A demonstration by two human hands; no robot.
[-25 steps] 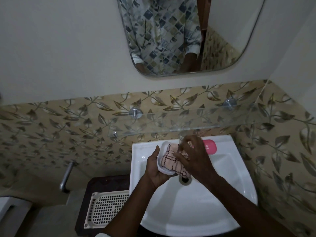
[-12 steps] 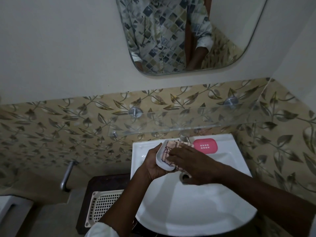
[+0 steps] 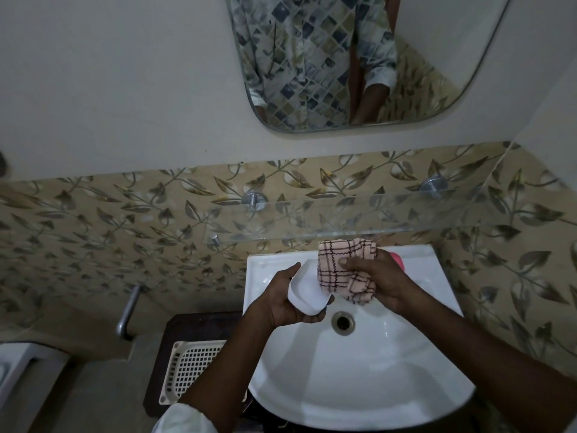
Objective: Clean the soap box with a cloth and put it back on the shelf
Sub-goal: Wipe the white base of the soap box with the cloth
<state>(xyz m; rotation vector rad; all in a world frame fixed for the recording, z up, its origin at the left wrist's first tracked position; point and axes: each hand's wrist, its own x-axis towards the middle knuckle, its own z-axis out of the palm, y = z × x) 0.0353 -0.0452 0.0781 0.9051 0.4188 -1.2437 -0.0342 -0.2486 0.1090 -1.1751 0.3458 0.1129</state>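
- White plastic soap box [image 3: 307,289] sits in my left hand [image 3: 281,303], held over the sink [image 3: 359,385]. My fingers curl under it and my thumb lies on its far-left rim. Its hollow side tilts toward my right hand.
- My right hand [image 3: 384,284] is clamped on a bunched pink cloth [image 3: 340,267] with dark check lines, thumb pressed on top. The cloth overlaps the box's right edge and seems to touch it, though I cannot be sure.
- Step, as I judge it: the wiping part, with the box not yet back on the shelf.
- Next move, I think: either a pass of the cloth inside the box, or lifting the box up and away from me to the shelf. The lift calls for a level box in my left hand and the cloth drawn clear to the right.
- Glass shelf [image 3: 343,214] runs above and beyond both hands, on metal pegs. Its front edge is transparent and hard to see, so the box could knock it from below.
- Room to move is slim between my hands and that edge, and wider toward me, over the basin.
- Just beyond my right hand, mostly hidden by it, a pink piece [image 3: 398,259] lies on the sink's back ledge.
- Below and between my hands is the drain [image 3: 343,321]; a dropped box would land in the basin.
- Left of my left forearm, lower down, sits a white lattice basket [image 3: 190,367].
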